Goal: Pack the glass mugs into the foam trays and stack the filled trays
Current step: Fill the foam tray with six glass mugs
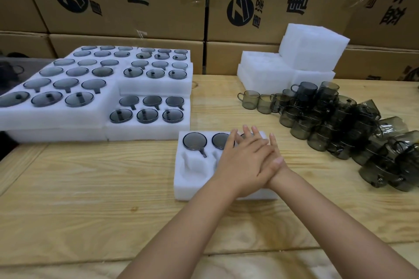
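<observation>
A white foam tray (pixel 188 188) lies on the wooden table in front of me. Two smoky glass mugs (pixel 194 141) sit rim-up in its back row, and the front left slot (pixel 195 164) holds nothing. My left hand (pixel 247 165) lies flat across my right hand (pixel 246 137), both with straight fingers, pressing down over the tray's right side. What is under the hands is mostly hidden; a bit of a third mug's rim shows between the fingers. A heap of loose mugs (pixel 328 120) lies to the right.
Filled foam trays (pixel 147 127) stand stacked at the left and back left, several deep. Empty foam trays (pixel 313 50) are piled at the back right. Cardboard boxes (pixel 127 2) wall off the far side. Bare table (pixel 90 199) lies at the near left.
</observation>
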Demonstrator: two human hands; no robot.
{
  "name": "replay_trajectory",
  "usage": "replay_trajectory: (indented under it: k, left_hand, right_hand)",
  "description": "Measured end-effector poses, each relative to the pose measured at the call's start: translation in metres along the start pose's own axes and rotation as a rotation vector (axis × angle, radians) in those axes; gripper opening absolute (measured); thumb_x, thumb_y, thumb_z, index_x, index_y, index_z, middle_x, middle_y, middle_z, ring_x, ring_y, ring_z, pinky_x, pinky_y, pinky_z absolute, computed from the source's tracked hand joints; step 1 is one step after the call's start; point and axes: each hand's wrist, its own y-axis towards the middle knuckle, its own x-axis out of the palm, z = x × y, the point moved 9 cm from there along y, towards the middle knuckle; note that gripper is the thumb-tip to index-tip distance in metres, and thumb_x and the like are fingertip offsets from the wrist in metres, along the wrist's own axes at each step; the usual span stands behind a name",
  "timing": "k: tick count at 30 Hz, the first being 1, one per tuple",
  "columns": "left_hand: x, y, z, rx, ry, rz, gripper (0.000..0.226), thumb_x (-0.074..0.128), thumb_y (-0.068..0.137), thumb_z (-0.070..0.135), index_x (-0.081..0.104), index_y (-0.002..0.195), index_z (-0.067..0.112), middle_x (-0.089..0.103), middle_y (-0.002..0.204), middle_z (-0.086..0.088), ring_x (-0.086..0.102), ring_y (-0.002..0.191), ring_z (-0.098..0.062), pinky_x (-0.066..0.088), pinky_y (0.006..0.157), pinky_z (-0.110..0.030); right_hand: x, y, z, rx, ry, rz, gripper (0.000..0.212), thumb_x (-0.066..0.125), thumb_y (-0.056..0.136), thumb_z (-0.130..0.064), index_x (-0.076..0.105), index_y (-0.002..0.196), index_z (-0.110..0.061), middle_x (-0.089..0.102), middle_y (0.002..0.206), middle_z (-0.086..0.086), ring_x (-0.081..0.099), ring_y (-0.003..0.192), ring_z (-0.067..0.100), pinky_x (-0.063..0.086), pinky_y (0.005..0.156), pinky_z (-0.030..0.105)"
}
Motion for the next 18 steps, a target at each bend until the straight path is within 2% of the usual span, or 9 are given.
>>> replay_trajectory:
  k: [2,4,6,8,9,11,14,16,18]
  left_hand:
    - [-0.013,-0.005,-0.015,-0.033,0.099,0.033,0.057,0.02,0.096,0.052,0.053,0.131,0.022,0.049,0.141,0.006,0.029,0.139,-0.013,-0.013,0.115,-0.042]
    - [-0.036,-0.015,-0.05,-0.161,0.038,0.134,0.049,0.029,0.096,0.052,0.052,0.13,0.024,0.052,0.136,0.009,0.037,0.133,-0.01,-0.009,0.115,-0.039]
    - [-0.05,-0.032,-0.096,-0.323,-0.131,0.205,0.043,0.042,0.095,0.049,0.053,0.129,0.025,0.054,0.134,0.012,0.041,0.13,-0.009,0.01,0.116,-0.036]
    - [-0.047,-0.052,-0.132,-0.442,-0.46,0.221,0.038,0.054,0.094,0.039,0.054,0.128,0.024,0.052,0.132,0.013,0.041,0.128,-0.007,0.027,0.107,-0.02]
    - [-0.041,-0.061,-0.142,-0.481,-0.64,0.236,0.035,0.058,0.093,0.03,0.055,0.127,0.024,0.049,0.132,0.015,0.04,0.128,-0.003,0.029,0.103,-0.014]
    - [-0.026,-0.076,-0.154,-0.55,-0.93,0.305,0.034,0.059,0.092,0.012,0.056,0.124,0.025,0.046,0.139,0.013,0.037,0.131,0.0,0.03,0.105,-0.018]
    - [-0.003,-0.084,-0.164,-0.631,-1.303,0.372,0.041,0.057,0.088,-0.002,0.056,0.12,0.024,0.042,0.146,0.003,0.038,0.136,-0.012,0.036,0.105,-0.026]
    - [0.005,-0.081,-0.167,-0.63,-1.382,0.33,0.046,0.06,0.084,0.0,0.056,0.121,0.026,0.041,0.147,0.005,0.039,0.136,-0.013,0.037,0.105,-0.03]
    - [0.011,-0.081,-0.172,-0.639,-1.421,0.324,0.049,0.057,0.085,-0.003,0.056,0.124,0.028,0.043,0.146,0.006,0.043,0.133,-0.012,0.041,0.102,-0.03]
  right_hand:
    - [0.005,0.004,0.005,-0.028,0.177,0.02,0.069,0.023,0.096,-0.051,-0.022,0.145,-0.033,-0.027,0.155,0.0,-0.026,0.141,0.024,-0.011,0.112,0.051]
    - [0.005,0.004,0.007,-0.046,0.423,0.031,0.059,0.017,0.097,-0.052,-0.009,0.149,-0.038,-0.02,0.157,-0.006,-0.022,0.143,0.017,-0.012,0.113,0.047]
    - [0.0,0.003,0.009,-0.023,0.565,0.06,0.054,0.012,0.097,-0.055,0.001,0.148,-0.042,-0.013,0.158,-0.01,-0.017,0.144,0.013,-0.009,0.115,0.045]
    - [-0.002,0.003,0.008,-0.026,0.601,0.046,0.054,0.012,0.097,-0.056,0.003,0.148,-0.043,-0.011,0.158,-0.011,-0.017,0.144,0.011,-0.008,0.116,0.044]
    - [-0.001,0.002,0.008,-0.028,0.608,0.04,0.054,0.013,0.097,-0.056,0.004,0.148,-0.042,-0.011,0.158,-0.011,-0.017,0.144,0.01,-0.008,0.116,0.043]
    - [0.0,0.003,0.01,-0.031,0.648,0.04,0.055,0.015,0.096,-0.056,0.006,0.149,-0.04,-0.01,0.158,-0.012,-0.016,0.144,0.009,-0.008,0.116,0.041]
    - [-0.002,0.005,0.013,-0.027,0.698,0.067,0.059,0.018,0.096,-0.056,0.009,0.15,-0.033,-0.006,0.158,-0.013,-0.012,0.144,0.008,-0.007,0.116,0.04]
    - [-0.004,0.01,0.014,-0.038,0.732,0.065,0.06,0.021,0.096,-0.055,0.013,0.15,-0.03,-0.001,0.159,-0.012,-0.008,0.145,0.009,-0.004,0.117,0.04]
    - [-0.01,0.018,0.024,-0.023,0.897,0.119,0.056,0.03,0.097,-0.05,0.026,0.147,-0.025,0.019,0.156,-0.006,0.013,0.144,0.013,0.014,0.115,0.038]
